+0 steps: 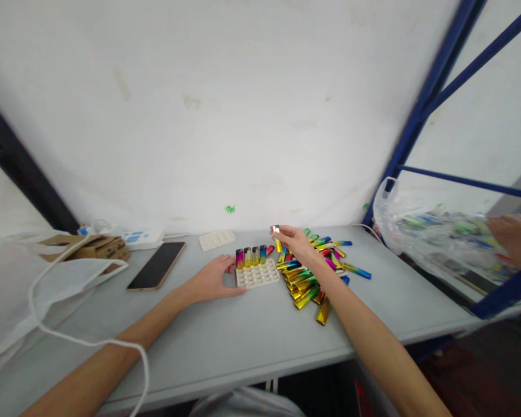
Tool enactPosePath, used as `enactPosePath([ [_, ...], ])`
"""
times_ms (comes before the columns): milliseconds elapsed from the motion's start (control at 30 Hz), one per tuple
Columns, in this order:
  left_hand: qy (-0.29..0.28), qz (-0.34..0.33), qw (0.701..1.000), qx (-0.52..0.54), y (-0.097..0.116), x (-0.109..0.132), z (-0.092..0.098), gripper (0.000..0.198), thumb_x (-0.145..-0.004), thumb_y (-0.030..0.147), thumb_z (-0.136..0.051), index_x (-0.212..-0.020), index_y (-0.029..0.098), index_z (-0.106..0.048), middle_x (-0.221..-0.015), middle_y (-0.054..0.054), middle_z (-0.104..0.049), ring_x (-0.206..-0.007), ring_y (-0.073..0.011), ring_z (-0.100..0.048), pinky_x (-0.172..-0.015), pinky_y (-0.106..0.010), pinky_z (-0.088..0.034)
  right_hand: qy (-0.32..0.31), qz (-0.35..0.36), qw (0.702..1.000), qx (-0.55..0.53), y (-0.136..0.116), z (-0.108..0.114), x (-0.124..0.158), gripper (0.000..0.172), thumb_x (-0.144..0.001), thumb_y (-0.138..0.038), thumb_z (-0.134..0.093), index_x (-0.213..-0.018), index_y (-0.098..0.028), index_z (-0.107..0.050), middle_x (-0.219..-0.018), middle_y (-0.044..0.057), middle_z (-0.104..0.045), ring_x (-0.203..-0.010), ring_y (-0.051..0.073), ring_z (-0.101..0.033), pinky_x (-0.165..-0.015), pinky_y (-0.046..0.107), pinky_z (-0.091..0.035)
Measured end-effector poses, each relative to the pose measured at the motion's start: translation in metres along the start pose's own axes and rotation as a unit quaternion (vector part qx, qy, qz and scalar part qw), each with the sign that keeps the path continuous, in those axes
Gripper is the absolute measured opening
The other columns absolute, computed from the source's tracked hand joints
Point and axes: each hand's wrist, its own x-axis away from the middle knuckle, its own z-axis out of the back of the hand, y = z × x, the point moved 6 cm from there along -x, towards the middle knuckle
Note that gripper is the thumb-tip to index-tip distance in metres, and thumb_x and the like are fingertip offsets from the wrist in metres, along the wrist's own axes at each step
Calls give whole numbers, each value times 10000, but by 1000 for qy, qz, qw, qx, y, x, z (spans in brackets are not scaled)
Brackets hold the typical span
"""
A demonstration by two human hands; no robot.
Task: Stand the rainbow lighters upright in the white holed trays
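A white slotted tray (260, 275) lies on the grey table (243, 336) with several rainbow-coloured lighters (250, 256) standing in its back row. My left hand (215, 279) rests flat beside the tray's left edge, fingers touching it. My right hand (292, 240) hovers above and right of the tray, fingers pinched on a gold lighter (276, 236) with a silver top. Below that hand lies a pile of loose lighters (312, 272), gold, green, pink and blue.
A second white tray (217, 239) lies at the back by the wall. A dark phone (157, 265) lies left of my hand, near a cardboard box (91, 248) and a white bag (21, 289). Another person's hand (514, 237) holds a clear plastic bag (429, 237) at right, behind blue shelf bars (421, 110).
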Motion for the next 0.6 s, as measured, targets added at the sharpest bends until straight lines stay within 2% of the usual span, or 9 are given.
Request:
enactPosePath([
  [133, -5, -1, 1000, -3, 0, 0, 0, 500, -730, 660, -758, -859, 208, -587, -891, -41, -640, -830, -249, -598, -769, -354, -494, -29, -34, 995, -93, -5, -11, 5, 465, -759, -563, -790, -1021, -207, -646, -832, 9, -674, -697, 137, -595, -629, 255, -493],
  [200, -6, -1, 1000, -4, 1, 1, 0, 504, -734, 667, -755, -857, 210, -582, -888, -39, -636, -831, -252, -601, -770, -353, -492, -45, -53, 991, -112, -5, -16, 8, 472, -792, -608, -737, -1050, -252, -567, -732, -45, -601, -540, 103, -474, -507, 225, -406],
  [267, -6, 0, 1000, -4, 1, 1, 0, 505, -740, 672, -750, -853, 212, -576, -887, -39, -636, -828, -255, -603, -767, -352, -488, -59, -72, 990, -101, -3, -20, 10, 466, -840, -679, -654, -1023, -266, -538, -612, -96, -449, -439, 83, -282, -418, 201, -245],
  [333, -7, 1, 1000, -3, 1, 1, 0, 503, -746, 672, -747, -856, 212, -575, -889, -40, -634, -827, -256, -604, -765, -351, -484, -60, -89, 990, -87, 2, -24, 11, 529, -874, -777, -530, -863, -248, -517, -555, -111, -268, -426, 80, -141, -401, 211, -119],
  [400, -10, 2, 1000, -1, 1, 1, -1, 504, -749, 670, -748, -864, 209, -578, -898, -45, -632, -832, -257, -606, -768, -352, -481, -46, -103, 991, -69, 8, -26, 10, 614, -892, -824, -426, -682, -247, -399, -546, -102, -179, -433, 81, -99, -403, 227, -88],
  [500, -13, 5, 1000, -2, 0, 0, -2, 510, -747, 669, -754, -877, 206, -585, -910, -49, -629, -839, -260, -608, -773, -353, -475, -17, -120, 992, -24, 17, -29, 9, 580, -942, -701, -401, -594, -264, -246, -514, -79, -163, -431, 90, -108, -404, 243, -102],
  [600, -12, 1, 1000, -2, -1, 0, -2, 507, -747, 666, -756, -891, 205, -598, -900, -45, -627, -834, -258, -603, -769, -349, -467, 2, -122, 992, 9, 20, -30, 9, 476, -957, -496, -366, -557, -268, -245, -482, -55, -181, -423, 108, -135, -403, 252, -123],
])
